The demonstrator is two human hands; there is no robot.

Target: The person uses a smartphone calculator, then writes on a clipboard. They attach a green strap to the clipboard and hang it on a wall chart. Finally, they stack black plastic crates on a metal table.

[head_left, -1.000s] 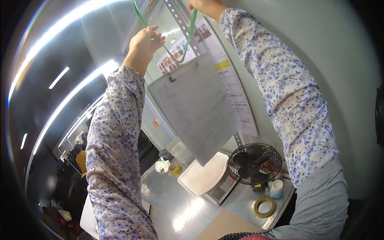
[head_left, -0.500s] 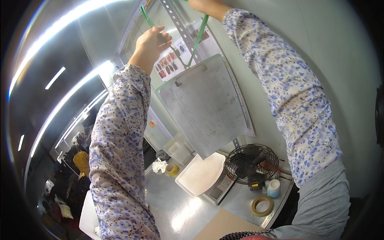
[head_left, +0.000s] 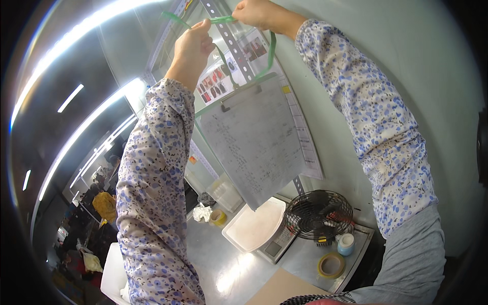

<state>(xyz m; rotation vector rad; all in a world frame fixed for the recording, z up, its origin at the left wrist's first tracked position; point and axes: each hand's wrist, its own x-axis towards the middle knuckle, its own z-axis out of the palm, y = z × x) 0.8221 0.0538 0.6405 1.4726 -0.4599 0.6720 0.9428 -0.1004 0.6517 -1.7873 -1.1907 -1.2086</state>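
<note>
A green ribbon is stretched between my two raised hands, in front of a perforated metal upright. My left hand pinches it, and a loose end sticks out to the left. My right hand, at the top edge of the view, grips it with curled fingers. From the hands the ribbon runs down in a loop to the top of a clipboard. The clipboard hangs tilted, and its metal clip holds a sheet of handwritten paper.
Behind the clipboard, printed sheets are mounted by the wall. On the metal table below are a scale with a white tray, a black fan, tape rolls and a small jar. A white bin stands at the left.
My right hand has come lower and more fully into view. The ribbon now spans straight between my hands. My left hand has risen slightly, and the clipboard has shifted a little.
</note>
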